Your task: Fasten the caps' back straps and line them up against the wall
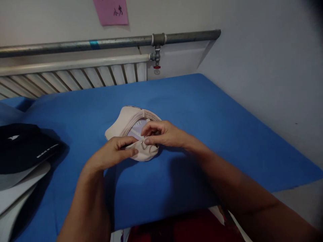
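A pale pink baseball cap [146, 155] lies on the blue-covered table with its inside facing up and its brim toward the far left. My left hand [114, 152] grips the cap's near-left edge, thumb outside and fingers inside. At the back strap, my right hand [164, 133] pinches the band close to a small metal buckle [143, 145]. The lilac lining [137, 129] shows inside the cap. What lies right between my right fingertips is partly hidden.
Several stacked caps [27, 148], a black one on top, sit at the left. The blue cover [196, 111] reaches the right wall. Behind are a white radiator [96, 75], a metal pipe [121, 43] and a red-handled valve [156, 67]. A pink note [111, 12] hangs above.
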`<state>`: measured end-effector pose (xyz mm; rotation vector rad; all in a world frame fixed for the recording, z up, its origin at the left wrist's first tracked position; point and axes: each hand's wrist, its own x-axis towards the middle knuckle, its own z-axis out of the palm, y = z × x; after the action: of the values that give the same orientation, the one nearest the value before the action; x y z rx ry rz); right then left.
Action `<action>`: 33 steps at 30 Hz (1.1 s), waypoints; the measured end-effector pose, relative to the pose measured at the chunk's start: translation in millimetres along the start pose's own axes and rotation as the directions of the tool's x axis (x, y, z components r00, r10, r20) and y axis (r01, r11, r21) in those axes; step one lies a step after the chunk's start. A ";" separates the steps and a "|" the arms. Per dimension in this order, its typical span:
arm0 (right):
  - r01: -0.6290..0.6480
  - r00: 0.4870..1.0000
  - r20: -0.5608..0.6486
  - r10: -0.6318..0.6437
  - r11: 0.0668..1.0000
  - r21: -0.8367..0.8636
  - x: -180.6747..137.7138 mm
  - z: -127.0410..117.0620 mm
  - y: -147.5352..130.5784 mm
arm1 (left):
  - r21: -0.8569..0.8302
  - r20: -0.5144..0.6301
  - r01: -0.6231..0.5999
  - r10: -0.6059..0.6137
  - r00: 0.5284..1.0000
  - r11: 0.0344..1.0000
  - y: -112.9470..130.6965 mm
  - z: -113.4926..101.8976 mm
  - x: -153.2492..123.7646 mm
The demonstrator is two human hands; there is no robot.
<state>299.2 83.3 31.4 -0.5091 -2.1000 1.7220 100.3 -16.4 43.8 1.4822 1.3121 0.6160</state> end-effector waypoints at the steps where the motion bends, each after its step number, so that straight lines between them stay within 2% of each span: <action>1: -0.004 1.000 0.005 0.004 1.000 0.000 -0.2 -0.8 -0.4 | -0.013 0.009 -0.001 0.001 1.000 1.000 0.3 -0.9 -0.3; 5: -0.050 0.996 0.067 0.056 0.995 -0.082 -1.2 -2.6 -2.7 | 0.031 0.068 0.051 -0.053 0.996 0.998 1.4 -2.7 -0.6; 8: -0.068 0.990 0.117 0.075 0.996 -0.064 -1.2 -3.5 -2.9 | 0.046 0.105 0.071 -0.076 0.992 0.996 -0.1 -2.4 1.0; 14: -0.040 0.990 0.137 0.045 0.998 -0.039 0.0 -3.0 -0.1 | -0.278 0.057 0.033 -0.018 0.998 0.960 -8.3 -0.1 4.0; 19: -0.006 0.995 0.102 0.014 0.997 -0.077 -1.0 0.6 -2.6 | -0.437 -0.025 0.017 -0.031 0.999 0.899 -11.5 2.2 4.9; 23: 0.051 0.994 0.101 -0.040 0.992 -0.113 -1.7 1.7 -3.8 | -0.534 -0.047 0.026 -0.060 0.997 0.845 -10.9 2.1 6.9; 27: 0.083 0.993 0.095 -0.069 0.986 -0.145 -2.0 0.4 -3.7 | -0.618 -0.070 -0.013 -0.039 0.997 0.786 -9.0 1.3 8.4; 33: 0.087 0.994 0.079 -0.072 0.975 -0.204 -2.4 -0.3 -4.6 | -0.633 -0.093 -0.008 -0.066 0.993 0.774 -8.5 1.2 8.3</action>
<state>301.2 81.5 35.8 -0.4206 -2.3319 1.5067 100.1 -10.1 33.7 0.8721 1.0496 1.0169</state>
